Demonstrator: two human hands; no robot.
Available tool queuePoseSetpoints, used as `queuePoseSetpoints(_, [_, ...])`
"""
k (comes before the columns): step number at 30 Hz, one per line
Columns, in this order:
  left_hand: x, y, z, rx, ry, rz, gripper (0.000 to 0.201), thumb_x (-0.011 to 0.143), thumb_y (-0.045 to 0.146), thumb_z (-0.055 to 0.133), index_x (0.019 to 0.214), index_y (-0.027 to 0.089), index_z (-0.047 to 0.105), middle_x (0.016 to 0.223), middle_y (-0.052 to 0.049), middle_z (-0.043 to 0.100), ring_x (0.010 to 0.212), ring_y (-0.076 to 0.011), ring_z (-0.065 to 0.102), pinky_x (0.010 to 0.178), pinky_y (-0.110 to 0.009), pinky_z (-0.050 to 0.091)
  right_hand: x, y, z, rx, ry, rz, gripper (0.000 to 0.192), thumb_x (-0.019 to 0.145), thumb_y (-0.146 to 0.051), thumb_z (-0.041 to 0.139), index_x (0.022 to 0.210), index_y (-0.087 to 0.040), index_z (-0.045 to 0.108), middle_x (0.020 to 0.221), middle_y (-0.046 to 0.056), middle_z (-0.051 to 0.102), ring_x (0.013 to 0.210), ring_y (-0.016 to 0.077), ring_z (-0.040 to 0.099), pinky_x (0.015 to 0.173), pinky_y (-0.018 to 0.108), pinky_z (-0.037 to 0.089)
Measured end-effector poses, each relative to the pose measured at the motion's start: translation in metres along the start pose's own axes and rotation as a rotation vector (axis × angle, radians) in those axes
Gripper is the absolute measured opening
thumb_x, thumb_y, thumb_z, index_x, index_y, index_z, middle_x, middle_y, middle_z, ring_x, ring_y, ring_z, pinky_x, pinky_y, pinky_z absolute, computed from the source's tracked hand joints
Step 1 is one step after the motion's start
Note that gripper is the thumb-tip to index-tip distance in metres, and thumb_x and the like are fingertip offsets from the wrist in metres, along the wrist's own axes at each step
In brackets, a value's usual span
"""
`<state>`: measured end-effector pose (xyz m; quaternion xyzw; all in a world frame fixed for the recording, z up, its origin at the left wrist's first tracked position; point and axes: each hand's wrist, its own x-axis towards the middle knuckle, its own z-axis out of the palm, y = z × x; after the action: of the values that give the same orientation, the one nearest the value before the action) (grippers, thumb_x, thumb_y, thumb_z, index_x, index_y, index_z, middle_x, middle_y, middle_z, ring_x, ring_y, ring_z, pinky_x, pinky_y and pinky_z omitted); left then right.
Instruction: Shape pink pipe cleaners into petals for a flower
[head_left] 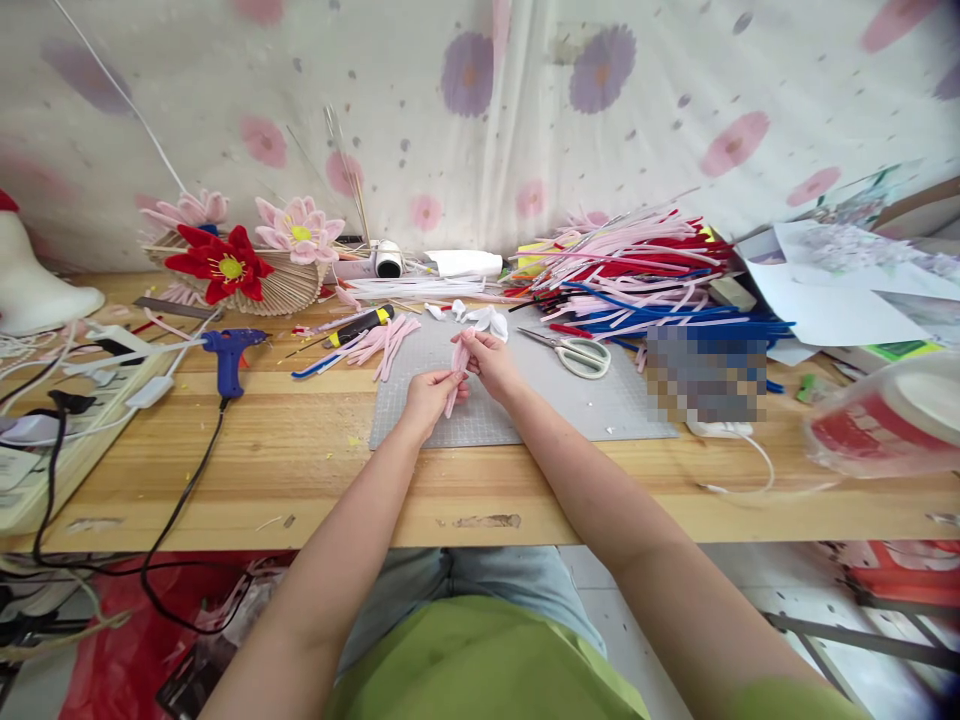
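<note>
Over the grey cutting mat (487, 425), my two hands grip pink pipe cleaners (452, 397). My left hand (435, 395) pinches them near the lower part, and my right hand (484, 360) closes on the upper end. How many strands are held I cannot make out. Beyond my right hand lie crumpled white pieces (491, 320). Scissors with pale handles (583, 357) rest on the mat to the right. A small pile of cut pink pipe cleaners (386, 342) is left of my hands, by a black and yellow cutter (361, 326).
At the left are a blue glue gun (230, 358) with its cord and a power strip (45, 450). Fuzzy flowers (229, 268) stand behind. Bundles of coloured pipe cleaners (637, 260), white paper (832, 300) and a plastic-wrapped cup (885, 430) occupy the right.
</note>
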<state>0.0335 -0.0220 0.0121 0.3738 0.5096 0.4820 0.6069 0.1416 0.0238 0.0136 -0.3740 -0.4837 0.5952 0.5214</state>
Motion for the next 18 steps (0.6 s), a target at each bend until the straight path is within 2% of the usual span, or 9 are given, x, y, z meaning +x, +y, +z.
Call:
queuePoseSetpoints(3, [0.0, 0.0, -0.002, -0.041, 0.052, 0.032, 0.014, 0.064, 0.023, 0.064, 0.067, 0.009, 0.062, 0.055, -0.002, 0.059, 0.05, -0.0088, 0.055, 0.057, -0.024, 0.048, -0.002, 0.001, -0.003, -0.073, -0.205, 0.065, 0.039, 0.064, -0.05, 0.057, 0.075, -0.013, 0.057, 0.048, -0.006, 0.036, 0.042, 0.0034, 0.028, 0.041, 0.02, 0.021])
queuePoseSetpoints(5, [0.001, 0.0, -0.003, -0.062, 0.049, 0.049, 0.012, 0.066, 0.021, 0.062, 0.066, 0.009, 0.061, 0.055, -0.002, 0.06, 0.05, -0.0086, 0.056, 0.059, -0.025, 0.049, -0.004, 0.001, -0.002, -0.149, -0.291, 0.115, 0.038, 0.061, -0.047, 0.061, 0.073, -0.012, 0.058, 0.051, -0.005, 0.043, 0.044, 0.0038, 0.033, 0.043, 0.02, 0.024])
queuePoseSetpoints(9, [0.001, 0.0, -0.004, -0.046, 0.044, 0.038, 0.011, 0.066, 0.019, 0.062, 0.065, 0.009, 0.061, 0.054, -0.001, 0.058, 0.049, -0.0083, 0.054, 0.059, -0.026, 0.049, -0.006, 0.001, 0.0, -0.223, -0.274, 0.125, 0.037, 0.059, -0.046, 0.063, 0.066, -0.011, 0.055, 0.05, -0.003, 0.046, 0.044, 0.0038, 0.034, 0.042, 0.02, 0.024])
queuePoseSetpoints(13, [0.002, 0.005, -0.013, 0.013, 0.039, 0.008, 0.013, 0.061, 0.021, 0.066, 0.062, 0.009, 0.061, 0.048, 0.001, 0.053, 0.043, -0.0072, 0.05, 0.054, -0.026, 0.048, -0.005, -0.008, -0.007, -0.235, -0.221, 0.096, 0.037, 0.066, -0.051, 0.055, 0.067, -0.015, 0.049, 0.05, -0.004, 0.045, 0.043, 0.0045, 0.037, 0.041, 0.02, 0.026])
queuePoseSetpoints(16, [0.001, 0.01, -0.023, 0.101, -0.055, -0.03, 0.013, 0.061, 0.02, 0.065, 0.057, 0.008, 0.061, 0.043, 0.002, 0.048, 0.037, -0.0061, 0.044, 0.052, -0.027, 0.048, -0.003, -0.017, -0.02, -0.272, -0.152, 0.026, 0.036, 0.071, -0.053, 0.048, 0.068, -0.018, 0.042, 0.051, -0.005, 0.042, 0.042, 0.0045, 0.036, 0.04, 0.019, 0.024])
queuePoseSetpoints(18, [0.0, 0.013, -0.026, 0.139, -0.123, -0.05, 0.014, 0.06, 0.021, 0.065, 0.056, 0.008, 0.061, 0.042, 0.002, 0.047, 0.036, -0.0052, 0.041, 0.051, -0.028, 0.048, -0.003, -0.02, -0.029, -0.349, -0.192, -0.011, 0.036, 0.073, -0.052, 0.047, 0.064, -0.017, 0.04, 0.052, -0.005, 0.039, 0.043, 0.0042, 0.033, 0.04, 0.019, 0.023])
